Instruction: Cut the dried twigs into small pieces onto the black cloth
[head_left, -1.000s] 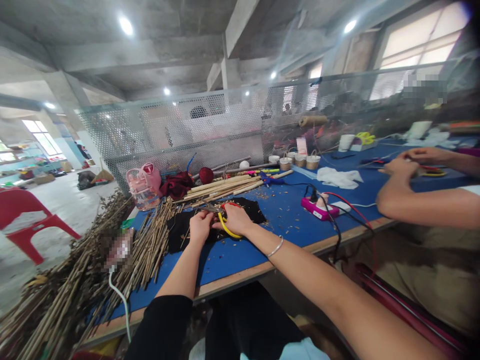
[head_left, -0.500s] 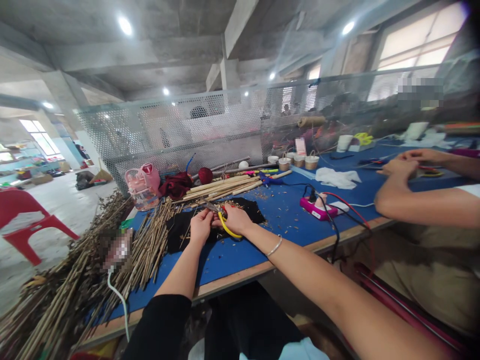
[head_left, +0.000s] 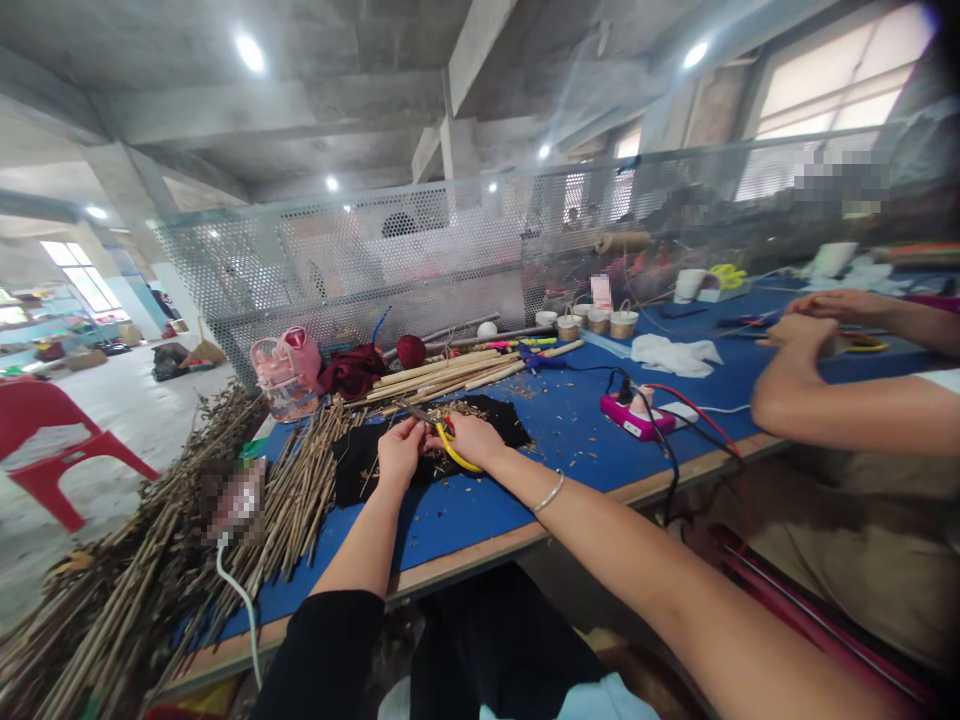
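My right hand [head_left: 472,438] is closed round the yellow-handled cutters [head_left: 452,451], whose blades point left toward my other hand. My left hand [head_left: 400,450] is closed in a pinch on a thin twig piece [head_left: 415,412] right at the blades. Both hands work over a black cloth [head_left: 360,462] strewn with small cut bits, on the blue table [head_left: 570,430].
A big heap of dry sticks [head_left: 150,560] covers the table's left end. Thicker pale sticks [head_left: 450,370], a pink bag [head_left: 285,370] and dark red yarn [head_left: 411,350] lie behind. A pink power strip [head_left: 636,418] with cables sits right. A co-worker's hands [head_left: 806,325] work at far right.
The red handle of the cutters no longer shows above my right hand; the handles have squeezed together. Both hands stay in place over the black cloth.
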